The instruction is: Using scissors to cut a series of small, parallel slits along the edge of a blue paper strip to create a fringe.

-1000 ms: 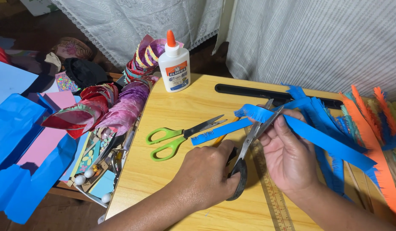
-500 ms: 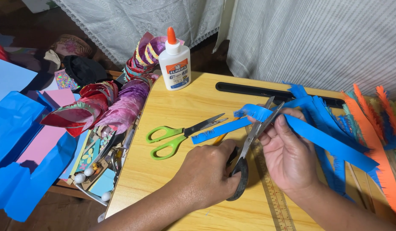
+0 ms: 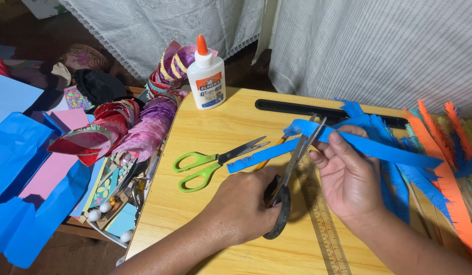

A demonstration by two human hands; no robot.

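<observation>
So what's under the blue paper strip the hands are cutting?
Under the blue paper strip lies the wooden table with a ruler and a pencil running beneath it. The right hand hides whatever is under its part.

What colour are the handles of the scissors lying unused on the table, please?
Bright green handles, clearest in the head view.

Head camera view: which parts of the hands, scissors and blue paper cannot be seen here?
Head view:
- Black-handled scissors: handle loops mostly hidden by the left hand.
- Right hand: fingertips hidden behind the fringed blue paper strip.
- Orange fringed paper strips: cut off by the right edge.
</observation>
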